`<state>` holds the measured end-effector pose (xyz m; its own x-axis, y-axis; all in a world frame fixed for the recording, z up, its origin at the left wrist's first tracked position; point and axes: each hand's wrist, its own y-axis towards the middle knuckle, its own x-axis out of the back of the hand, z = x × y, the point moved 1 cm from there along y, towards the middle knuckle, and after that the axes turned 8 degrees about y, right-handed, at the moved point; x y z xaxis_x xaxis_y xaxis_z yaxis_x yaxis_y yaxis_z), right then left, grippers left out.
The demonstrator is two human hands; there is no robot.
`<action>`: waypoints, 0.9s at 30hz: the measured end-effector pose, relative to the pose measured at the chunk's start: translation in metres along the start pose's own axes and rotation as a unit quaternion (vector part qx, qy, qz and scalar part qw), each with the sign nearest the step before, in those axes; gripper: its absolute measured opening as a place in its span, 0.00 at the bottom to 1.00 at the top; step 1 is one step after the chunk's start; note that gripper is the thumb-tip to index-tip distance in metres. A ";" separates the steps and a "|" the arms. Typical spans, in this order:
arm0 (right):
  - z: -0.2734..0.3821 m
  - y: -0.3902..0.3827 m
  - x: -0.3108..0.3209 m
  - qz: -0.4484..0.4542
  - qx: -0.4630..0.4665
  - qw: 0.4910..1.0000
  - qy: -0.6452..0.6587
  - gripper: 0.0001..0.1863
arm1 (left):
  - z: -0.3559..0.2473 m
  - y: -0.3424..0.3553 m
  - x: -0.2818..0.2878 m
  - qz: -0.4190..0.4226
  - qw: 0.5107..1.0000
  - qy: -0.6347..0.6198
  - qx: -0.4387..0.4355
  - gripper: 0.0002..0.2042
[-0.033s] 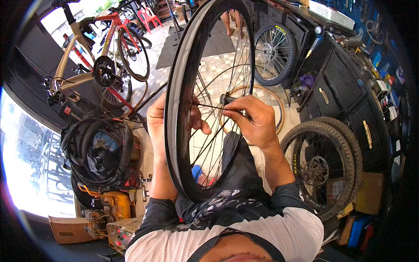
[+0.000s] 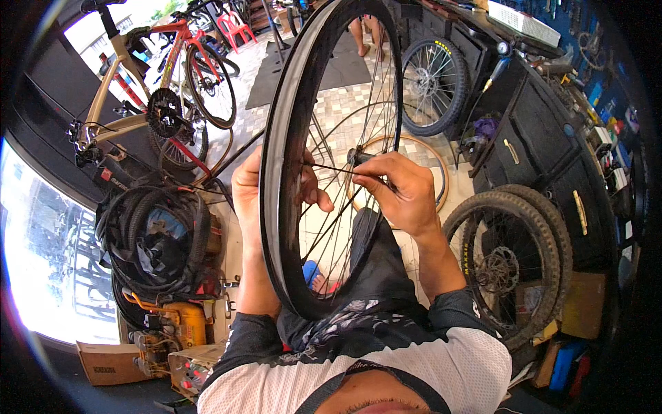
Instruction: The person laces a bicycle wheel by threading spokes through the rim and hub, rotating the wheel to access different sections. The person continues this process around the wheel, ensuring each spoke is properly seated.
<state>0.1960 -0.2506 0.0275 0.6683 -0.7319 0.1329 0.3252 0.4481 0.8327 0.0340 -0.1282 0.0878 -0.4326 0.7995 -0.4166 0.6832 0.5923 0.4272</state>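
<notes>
A black bicycle wheel without a tyre stands upright before me, its rim nearest on the left side. My left hand is wrapped round that rim, with fingertips showing on the inner side. Between thumb and forefinger, my right hand pinches a thin black spoke. The spoke runs from the fingers to the inside of the rim near my left fingertips. Behind it is the dark hub, partly covered by my right hand. Other black spokes cross the wheel's opening. The lower rim is close to my lap.
Two bicycles stand at the far left. Below them are a bundle of black tyres and a yellow compressor. Mountain bike wheels lean by black drawers on the right. Another person's legs show beyond the wheel.
</notes>
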 end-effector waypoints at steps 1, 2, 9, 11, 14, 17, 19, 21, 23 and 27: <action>0.000 -0.001 0.000 0.007 0.007 1.000 -0.006 0.09 | 0.001 0.001 0.001 -0.004 1.000 0.001 0.000 0.12; 0.000 -0.001 -0.001 0.021 0.006 1.000 -0.014 0.09 | 0.002 0.001 0.002 -0.008 1.000 0.002 -0.001 0.12; 0.007 0.003 -0.002 0.053 -0.046 0.997 0.014 0.09 | -0.002 0.005 -0.001 -0.003 1.000 0.009 0.003 0.11; 0.007 0.008 -0.001 0.048 -0.054 0.997 0.023 0.09 | -0.004 0.011 0.000 0.026 1.000 0.000 -0.011 0.11; -0.001 0.007 -0.002 0.054 -0.033 0.998 0.012 0.10 | -0.001 0.009 0.008 0.022 1.000 -0.004 0.009 0.11; -0.006 0.006 -0.006 0.072 -0.004 0.997 0.023 0.10 | -0.003 0.008 0.007 0.005 0.999 -0.033 0.011 0.10; -0.008 0.003 -0.008 0.108 -0.030 0.992 0.051 0.10 | -0.003 0.008 0.012 0.025 0.999 -0.044 0.009 0.08; -0.011 0.006 0.003 0.083 -0.052 0.993 0.069 0.12 | -0.002 0.006 0.012 0.015 0.999 -0.049 -0.006 0.08; -0.033 0.010 0.023 0.032 -0.057 0.994 0.087 0.17 | -0.003 0.004 0.017 -0.001 0.996 -0.077 0.046 0.07; -0.084 0.016 0.049 0.030 -0.145 0.989 0.021 0.12 | -0.005 0.007 0.040 0.180 0.980 -0.088 0.004 0.11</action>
<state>0.2898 -0.2368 0.0020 0.7172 -0.6806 0.1499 0.4583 0.6227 0.6342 0.0185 -0.0915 0.0784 -0.0542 0.9262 -0.3730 0.7783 0.2733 0.5653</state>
